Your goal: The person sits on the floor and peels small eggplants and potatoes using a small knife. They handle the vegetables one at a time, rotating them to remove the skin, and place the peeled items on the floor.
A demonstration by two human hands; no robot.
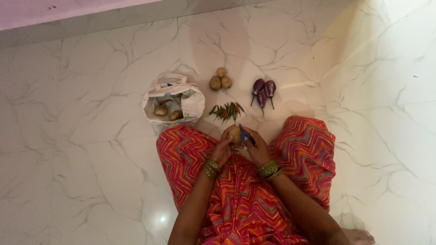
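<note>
A potato (234, 134) sits at the lap, gripped in the closed left hand (222, 149); the right hand (256, 147), closed on a blue peeler (245, 135), seems mid-peel. Chillies (226, 111) lie at twelve o'clock, aubergines (264, 90) at one, bag (174, 102) at eleven.

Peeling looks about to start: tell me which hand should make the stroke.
Probably the right hand: it already holds the blue-handled peeler against the round brown potato, which the left hand grips.

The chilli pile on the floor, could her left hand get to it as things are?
Probably not right away: the left hand is holding a potato. The chillies lie just beyond it with nothing between.
</note>
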